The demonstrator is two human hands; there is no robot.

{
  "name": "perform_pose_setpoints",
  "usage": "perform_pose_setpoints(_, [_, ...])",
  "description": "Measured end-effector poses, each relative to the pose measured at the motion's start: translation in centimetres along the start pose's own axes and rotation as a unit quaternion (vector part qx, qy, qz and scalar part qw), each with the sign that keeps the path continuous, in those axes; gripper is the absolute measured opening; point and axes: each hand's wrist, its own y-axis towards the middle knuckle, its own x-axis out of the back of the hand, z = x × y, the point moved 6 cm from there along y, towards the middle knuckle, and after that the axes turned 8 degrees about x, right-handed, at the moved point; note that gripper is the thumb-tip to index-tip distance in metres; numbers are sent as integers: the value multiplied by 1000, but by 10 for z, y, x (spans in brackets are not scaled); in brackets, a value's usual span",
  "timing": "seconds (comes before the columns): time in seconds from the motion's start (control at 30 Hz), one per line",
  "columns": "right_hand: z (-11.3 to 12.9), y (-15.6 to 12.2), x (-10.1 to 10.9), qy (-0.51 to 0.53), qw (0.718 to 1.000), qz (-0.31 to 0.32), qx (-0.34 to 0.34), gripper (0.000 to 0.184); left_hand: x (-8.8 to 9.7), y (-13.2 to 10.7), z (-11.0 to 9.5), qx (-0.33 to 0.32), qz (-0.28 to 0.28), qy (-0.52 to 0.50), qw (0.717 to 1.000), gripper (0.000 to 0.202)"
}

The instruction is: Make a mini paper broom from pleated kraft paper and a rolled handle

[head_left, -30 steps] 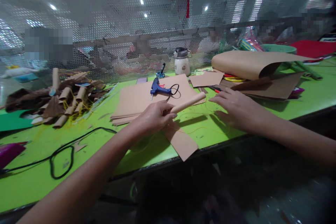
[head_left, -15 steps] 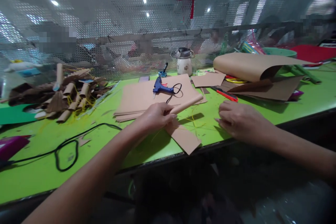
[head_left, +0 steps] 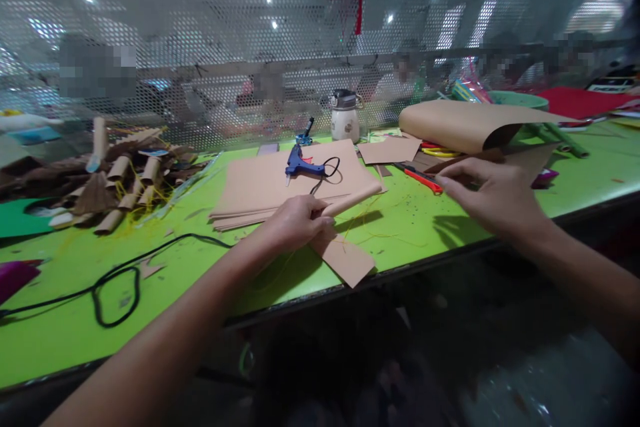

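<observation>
My left hand (head_left: pixel 299 221) is closed around one end of a rolled brown paper tube (head_left: pixel 356 199), which points up and to the right. A cut piece of brown paper (head_left: pixel 349 260) lies beneath that hand, reaching the table edge, and thin yellow strings (head_left: pixel 363 219) trail near the tube. My right hand (head_left: pixel 500 197) hovers at the right with thumb and index finger apart. Its thumb tip is close to the end of a red utility knife (head_left: pixel 424 180); I cannot tell whether they touch. A blue glue gun (head_left: pixel 303 163) rests on stacked brown paper sheets (head_left: pixel 245 187).
Finished paper tubes with yellow string (head_left: pixel 127 193) pile up at the left. A black cable (head_left: pixel 137 293) loops over the green table (head_left: pixel 185 307). At the back stand a white bottle (head_left: pixel 345 123) and a large curled brown sheet (head_left: pixel 450 121). A perforated metal screen (head_left: pixel 225 27) rises behind.
My right hand has moved right and up, from over the table front to beside the utility knife, and its fingers have opened. My left hand still holds the tube. The view has shifted slightly.
</observation>
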Motion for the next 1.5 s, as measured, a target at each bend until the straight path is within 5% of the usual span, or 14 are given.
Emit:
perform_pose_setpoints(0.07, [49,-10,-15,82,984,71,143,14,-1,1,1,1,7,-12,1000,23])
perform_pose_setpoints(0.17, [106,-37,-48,125,907,251,315,27,-2,2,1,0,13,-38,999,27])
perform_pose_setpoints(0.3, [123,-48,-72,99,888,254,372,16,-5,2,1,11,36,-79,996,28])
perform_pose_setpoints(0.57, [140,-42,-86,52,909,149,385,20,-7,-1,-5,40,65,-83,994,20])
perform_pose_setpoints(0.73, [148,-42,-94,65,921,135,361,23,-7,-8,-13,50,68,-85,993,16])
perform_pose_setpoints(1.0, [113,-27,-67,189,944,119,241,16,-3,-4,-12,21,98,-146,984,18])
perform_pose_setpoints(1.2, [112,-12,-90,68,930,220,285,18,2,-3,-19,60,132,-179,973,21])
perform_pose_setpoints(1.5, [109,-4,-105,-43,903,272,330,15,16,-4,-24,91,111,-177,974,17])
